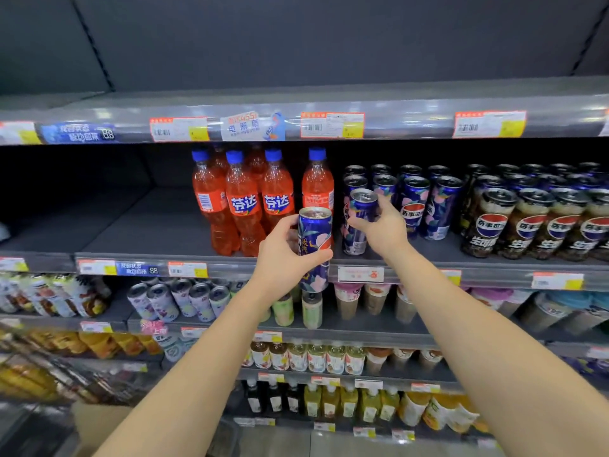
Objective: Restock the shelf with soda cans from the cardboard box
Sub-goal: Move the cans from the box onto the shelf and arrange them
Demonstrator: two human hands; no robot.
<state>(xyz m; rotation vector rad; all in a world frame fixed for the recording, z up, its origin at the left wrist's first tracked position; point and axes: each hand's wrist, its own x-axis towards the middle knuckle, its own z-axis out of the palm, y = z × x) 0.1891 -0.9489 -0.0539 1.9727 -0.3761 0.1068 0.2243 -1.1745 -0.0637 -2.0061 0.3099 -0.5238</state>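
Dark grey metal shelving unit (428, 103) fills the view, several tiers. Matte grey back panel (329, 37) up top, slotted uprights (92, 44) running across it at a slant. Tier edges carry clear plastic rails (412, 122) with orange-and-yellow price tags (332, 125) and a blue promo strip (79, 132). Light glares off the rails. Grey surface (280, 443) at the bottom edge: floor or plinth, can't tell.
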